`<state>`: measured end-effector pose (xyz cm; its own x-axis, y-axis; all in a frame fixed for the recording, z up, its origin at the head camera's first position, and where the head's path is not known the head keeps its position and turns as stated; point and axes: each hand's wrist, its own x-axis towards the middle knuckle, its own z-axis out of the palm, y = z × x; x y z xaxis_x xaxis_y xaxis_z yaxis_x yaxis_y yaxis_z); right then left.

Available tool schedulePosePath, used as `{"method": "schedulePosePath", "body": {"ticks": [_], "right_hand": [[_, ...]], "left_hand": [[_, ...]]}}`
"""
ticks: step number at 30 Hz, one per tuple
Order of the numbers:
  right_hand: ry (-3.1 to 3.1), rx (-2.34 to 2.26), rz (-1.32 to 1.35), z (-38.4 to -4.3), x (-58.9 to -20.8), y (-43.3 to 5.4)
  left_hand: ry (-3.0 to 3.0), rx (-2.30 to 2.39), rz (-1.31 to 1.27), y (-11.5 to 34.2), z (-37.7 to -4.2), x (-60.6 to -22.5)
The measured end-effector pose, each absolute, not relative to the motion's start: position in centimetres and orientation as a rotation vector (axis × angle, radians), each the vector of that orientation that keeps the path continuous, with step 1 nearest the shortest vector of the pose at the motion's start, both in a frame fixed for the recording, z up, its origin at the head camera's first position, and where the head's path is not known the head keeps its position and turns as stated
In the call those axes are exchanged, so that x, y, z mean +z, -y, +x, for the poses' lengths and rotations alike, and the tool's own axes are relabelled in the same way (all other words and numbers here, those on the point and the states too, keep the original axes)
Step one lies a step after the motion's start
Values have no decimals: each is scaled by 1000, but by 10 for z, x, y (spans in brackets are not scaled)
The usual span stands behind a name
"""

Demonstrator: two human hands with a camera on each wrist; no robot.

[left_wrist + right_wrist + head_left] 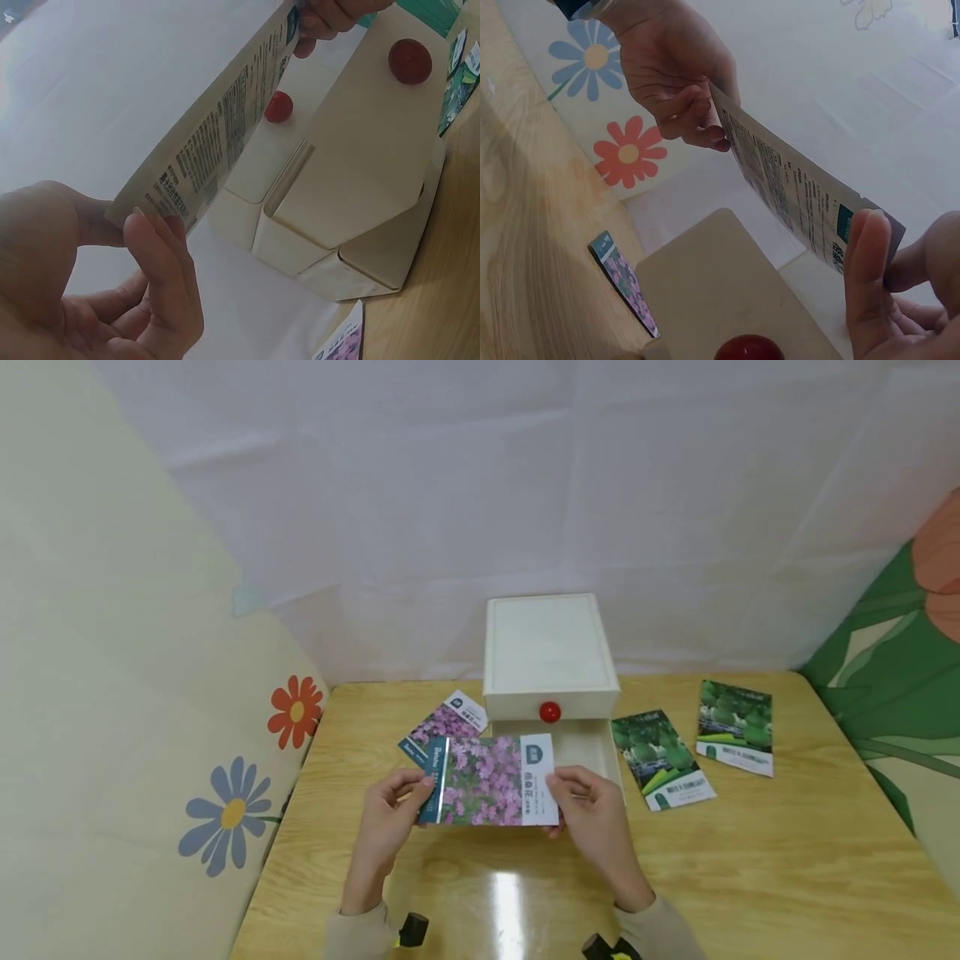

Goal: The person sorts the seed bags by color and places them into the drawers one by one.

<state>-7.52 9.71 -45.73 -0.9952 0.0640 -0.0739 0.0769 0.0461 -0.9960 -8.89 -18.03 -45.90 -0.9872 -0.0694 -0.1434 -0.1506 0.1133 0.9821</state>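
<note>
A flat seed packet with a pink-flower picture is held up at both ends, front toward the head camera. My left hand pinches its dark teal end between thumb and fingers. At the white end, my right hand pinches it likewise. Both wrist views show the packet's printed back. Behind it stands a small white drawer box with a red knob on the upper front. Its lower drawer is pulled out toward me, partly hidden by the packet; its own red knob shows in the left wrist view.
Another pink-flower packet lies left of the box, partly covered by the held one. Two green packets lie on the right, one farther out. A white cloth hangs behind the wooden table.
</note>
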Motion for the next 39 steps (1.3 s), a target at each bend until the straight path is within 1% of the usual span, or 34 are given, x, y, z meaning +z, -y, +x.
{"method": "schedulePosePath", "body": {"ticks": [11,22,30,35,39], "right_hand": [[-2385,-2087,255,-73,-465,-118],[-2445,-2075,264,-76,-467,-142],[-2439,-1995,366,-75,-464,-153],[-2367,-2023,331,-75,-462,-156],[-2270,-2080,262,-72,-461,-160]], "left_hand": [[-2256,2007,-134,165,-89,-460],[-2214,1938,121,155,-88,-464],[-2197,1855,171,149,-86,-463],[-2162,1853,251,149,-86,-465],[-2155,1854,239,146,-85,-465]]}}
